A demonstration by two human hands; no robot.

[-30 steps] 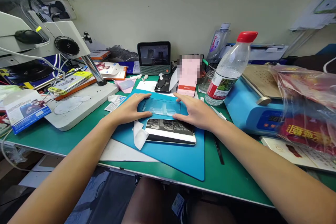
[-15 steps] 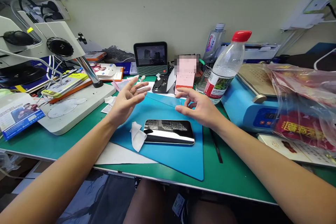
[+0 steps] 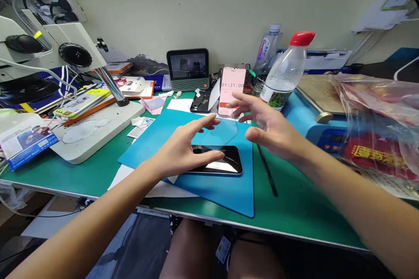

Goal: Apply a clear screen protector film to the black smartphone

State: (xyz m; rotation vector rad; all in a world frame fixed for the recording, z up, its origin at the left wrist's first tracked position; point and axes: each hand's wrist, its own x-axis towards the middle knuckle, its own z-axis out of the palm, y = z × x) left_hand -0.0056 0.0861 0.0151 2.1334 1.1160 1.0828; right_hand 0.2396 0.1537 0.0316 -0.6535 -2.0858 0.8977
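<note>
A dark glossy phone (image 3: 231, 159) lies face up on the blue mat (image 3: 225, 194). My left hand (image 3: 188, 146) is over the phone's left part, thumb stretched across it and apart from the fingers. Whether it touches the glass I cannot tell. Just past the fingertips is a clear thin film (image 3: 224, 131), faint against the mat; what supports it is unclear. To the right, my right hand (image 3: 270, 126) hovers with fingers spread and nothing visible between them. A small piece of white wipe (image 3: 173, 178) peeks out below my left hand, mostly hidden.
A black pen-like tool (image 3: 267, 172) lies right of the mat. Behind stand a phone with a timer (image 3: 231, 83), a small display (image 3: 188, 69) and a red-capped bottle (image 3: 286, 72). A microscope stand (image 3: 98, 135) is left, a blue machine (image 3: 303, 126) right.
My left hand has moved right and down over the phone, now covering most of the wipe. My right hand has shifted right. The clear film appears farther right.
</note>
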